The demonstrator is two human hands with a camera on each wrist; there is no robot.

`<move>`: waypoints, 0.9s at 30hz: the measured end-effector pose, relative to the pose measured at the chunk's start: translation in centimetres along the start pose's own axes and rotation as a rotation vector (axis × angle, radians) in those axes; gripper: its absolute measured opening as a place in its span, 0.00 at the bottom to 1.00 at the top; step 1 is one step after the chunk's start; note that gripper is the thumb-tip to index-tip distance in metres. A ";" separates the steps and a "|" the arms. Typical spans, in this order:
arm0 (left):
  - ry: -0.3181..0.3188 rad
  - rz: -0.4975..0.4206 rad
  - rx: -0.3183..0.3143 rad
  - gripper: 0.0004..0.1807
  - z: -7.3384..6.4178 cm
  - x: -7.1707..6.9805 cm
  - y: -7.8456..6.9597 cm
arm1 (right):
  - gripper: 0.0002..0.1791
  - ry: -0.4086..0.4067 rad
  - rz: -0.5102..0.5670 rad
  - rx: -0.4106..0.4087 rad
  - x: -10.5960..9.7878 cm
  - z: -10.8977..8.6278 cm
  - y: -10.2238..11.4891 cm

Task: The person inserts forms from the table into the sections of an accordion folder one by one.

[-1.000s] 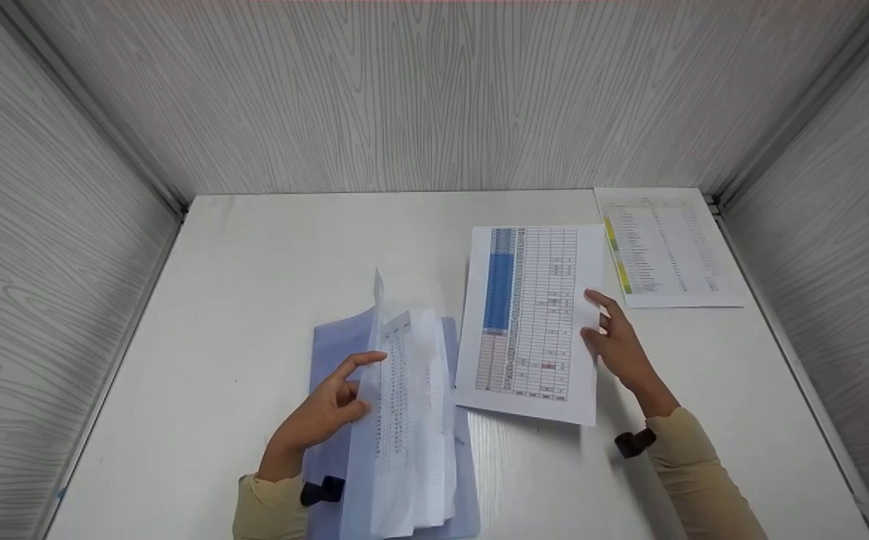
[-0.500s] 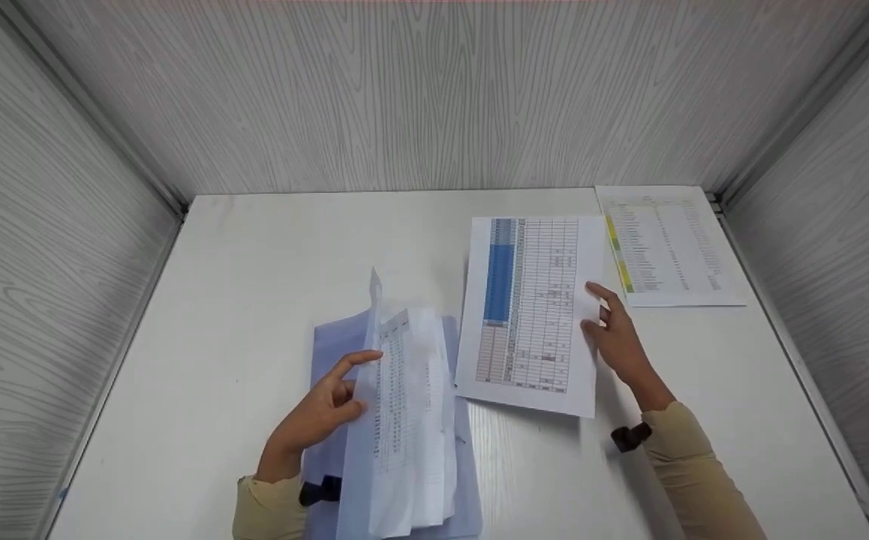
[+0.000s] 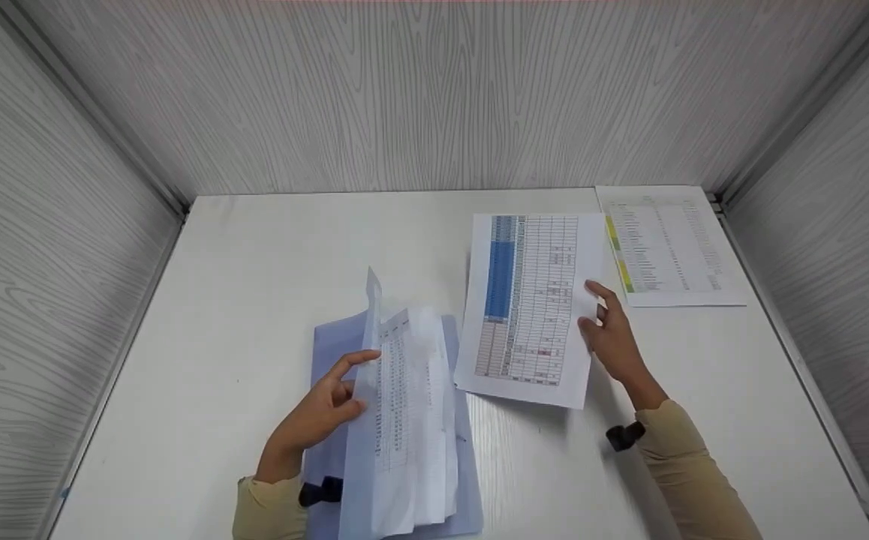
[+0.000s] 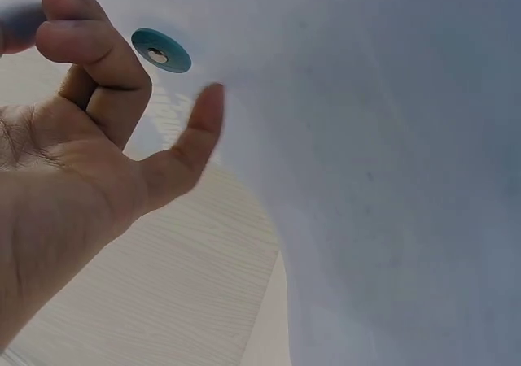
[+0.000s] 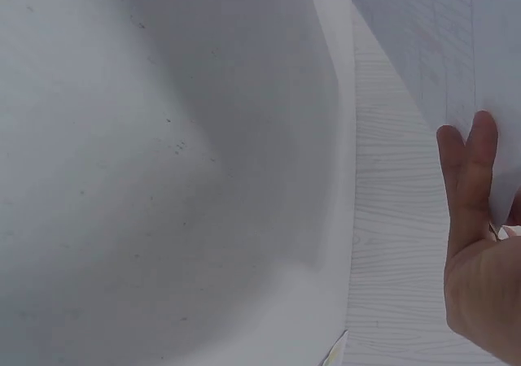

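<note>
Left hand (image 3: 318,416), fingers curled round the raised front cover of a pale lilac folder (image 3: 329,349); thumb on the near face, index finger extended along the cover edge. In the left wrist view, translucent bluish plastic (image 4: 383,163) filling most of the frame, with a round teal snap button (image 4: 160,50) close to the bent fingers (image 4: 98,45). Folder lying open near the front centre of the white tabletop (image 3: 254,255); inside it, a loose sheaf of printed sheets (image 3: 408,420), white with narrow columns of small text, tilted up against the lifted cover.

Right hand (image 3: 611,337), fingers pinching the right edge of a single printed sheet (image 3: 528,304), thumb above and fingers below as far as visible. Sheet white, portrait format, carrying a ruled table with a solid blue block in its upper left column, a paler tinted block beneath, and a few small reddish cells; near edge lifted slightly off the tabletop, just right of the folder. In the right wrist view, only straight fingers (image 5: 468,167) against pale surfaces.

Second printed sheet (image 3: 663,247) flat at the far right corner, beside the first, marked with a yellow and green strip along its left margin. Grey wood-grain walls (image 3: 434,97) on three sides.
</note>
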State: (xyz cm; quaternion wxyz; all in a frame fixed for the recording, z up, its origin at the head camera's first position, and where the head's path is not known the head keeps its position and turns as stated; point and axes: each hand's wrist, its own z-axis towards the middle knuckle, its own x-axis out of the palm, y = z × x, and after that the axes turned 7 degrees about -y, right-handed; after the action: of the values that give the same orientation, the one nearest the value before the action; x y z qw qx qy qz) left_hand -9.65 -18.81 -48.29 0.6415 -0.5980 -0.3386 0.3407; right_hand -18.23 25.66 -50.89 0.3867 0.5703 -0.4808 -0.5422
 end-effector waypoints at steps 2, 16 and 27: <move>-0.001 0.004 -0.002 0.34 0.0 0.0 0.0 | 0.37 -0.006 -0.001 0.003 -0.1 0.0 0.1; -0.060 0.030 -0.007 0.36 -0.3 -0.1 -0.3 | 0.37 -0.053 0.030 0.009 -0.5 -0.3 0.2; -0.100 -0.005 0.049 0.37 -0.8 -0.5 -0.1 | 0.35 -0.024 0.053 0.001 -0.2 -1.4 2.4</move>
State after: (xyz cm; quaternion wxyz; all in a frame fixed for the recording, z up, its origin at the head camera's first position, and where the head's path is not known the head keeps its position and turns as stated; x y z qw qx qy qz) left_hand -9.26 -19.62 -48.28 0.6394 -0.5634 -0.3632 0.3766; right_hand -17.17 25.14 -48.40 0.3949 0.5510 -0.5006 -0.5383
